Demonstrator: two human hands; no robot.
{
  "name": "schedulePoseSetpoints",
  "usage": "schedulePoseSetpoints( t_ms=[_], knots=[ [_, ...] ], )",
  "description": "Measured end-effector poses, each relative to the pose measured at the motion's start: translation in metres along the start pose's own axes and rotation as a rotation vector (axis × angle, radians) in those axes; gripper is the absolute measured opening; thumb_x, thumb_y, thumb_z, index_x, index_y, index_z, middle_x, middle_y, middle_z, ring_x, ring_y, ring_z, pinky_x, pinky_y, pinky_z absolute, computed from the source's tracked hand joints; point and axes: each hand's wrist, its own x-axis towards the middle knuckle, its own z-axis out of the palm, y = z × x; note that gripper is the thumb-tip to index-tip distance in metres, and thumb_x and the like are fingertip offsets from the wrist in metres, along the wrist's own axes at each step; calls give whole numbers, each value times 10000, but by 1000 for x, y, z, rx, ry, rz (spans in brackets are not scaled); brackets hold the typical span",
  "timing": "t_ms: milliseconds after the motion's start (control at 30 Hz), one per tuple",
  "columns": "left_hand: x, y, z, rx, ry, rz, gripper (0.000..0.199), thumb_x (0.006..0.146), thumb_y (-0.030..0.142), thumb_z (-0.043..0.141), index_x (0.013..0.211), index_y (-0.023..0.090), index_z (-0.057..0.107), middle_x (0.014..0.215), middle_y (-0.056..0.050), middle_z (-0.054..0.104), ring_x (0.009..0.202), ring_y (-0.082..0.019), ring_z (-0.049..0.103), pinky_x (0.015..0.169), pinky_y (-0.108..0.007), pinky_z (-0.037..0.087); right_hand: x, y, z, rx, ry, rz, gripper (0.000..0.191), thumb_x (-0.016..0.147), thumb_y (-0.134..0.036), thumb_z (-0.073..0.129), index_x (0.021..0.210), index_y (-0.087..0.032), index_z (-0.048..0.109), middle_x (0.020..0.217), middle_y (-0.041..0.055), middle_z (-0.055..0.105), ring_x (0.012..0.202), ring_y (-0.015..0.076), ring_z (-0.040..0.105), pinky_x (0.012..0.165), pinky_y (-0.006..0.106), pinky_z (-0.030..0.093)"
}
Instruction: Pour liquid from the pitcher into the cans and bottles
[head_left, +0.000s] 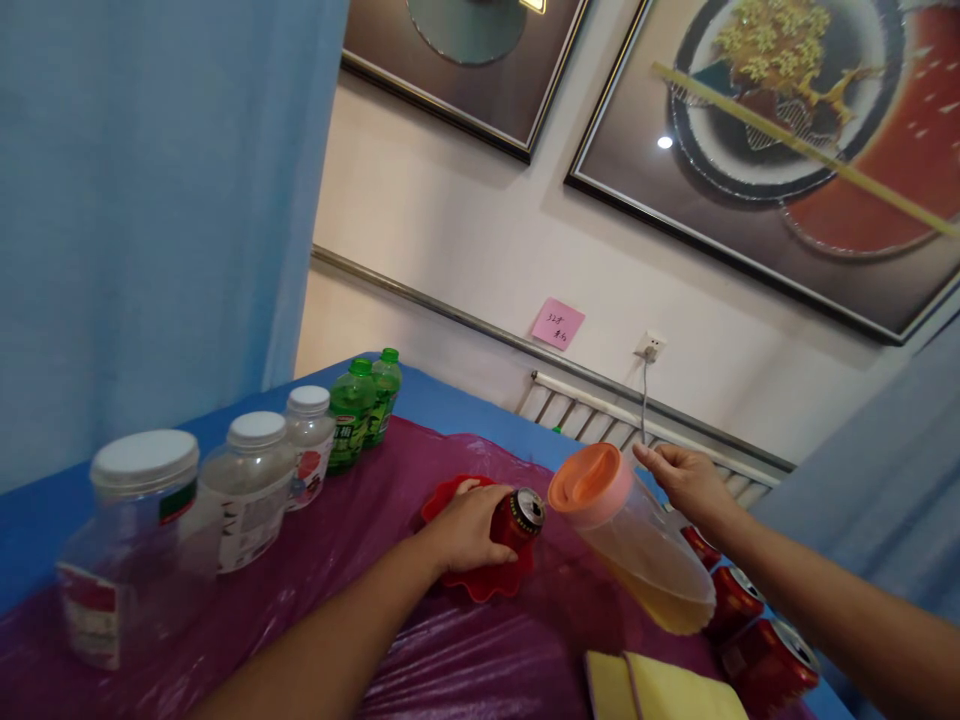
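My left hand (466,530) is wrapped round a red can (511,522) with an opened top, tilted toward the right. Beneath the can lies a red scalloped dish (480,588). My right hand (686,480) grips a clear plastic pitcher (637,550) on its far side; the handle itself is hidden. The pitcher leans left, its orange lid (589,480) close to the can's top. Yellowish liquid sits along the pitcher's lower side. Whether any liquid passes between pitcher and can I cannot make out.
Clear jars with white lids (144,462) and green bottles (351,415) line the table's left side. Several red cans (769,665) stand at the right. A folded yellow cloth (667,688) lies in front on the purple plastic sheet (420,660). A radiator (574,410) is behind.
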Motion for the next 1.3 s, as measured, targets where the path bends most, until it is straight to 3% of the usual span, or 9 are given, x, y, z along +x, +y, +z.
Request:
schedulePoseSetpoints(
  t_ms=[1300],
  knots=[
    [0, 1, 0, -5, -15, 22, 701, 598, 385, 866, 1242, 262, 619, 1286, -55, 698, 1216, -339, 595, 1147, -482, 289, -4, 1, -1, -22, -12, -12, 662, 713, -831, 573, 518, -254, 314, 472, -73, 267, 418, 91, 272, 399, 249, 247]
  ],
)
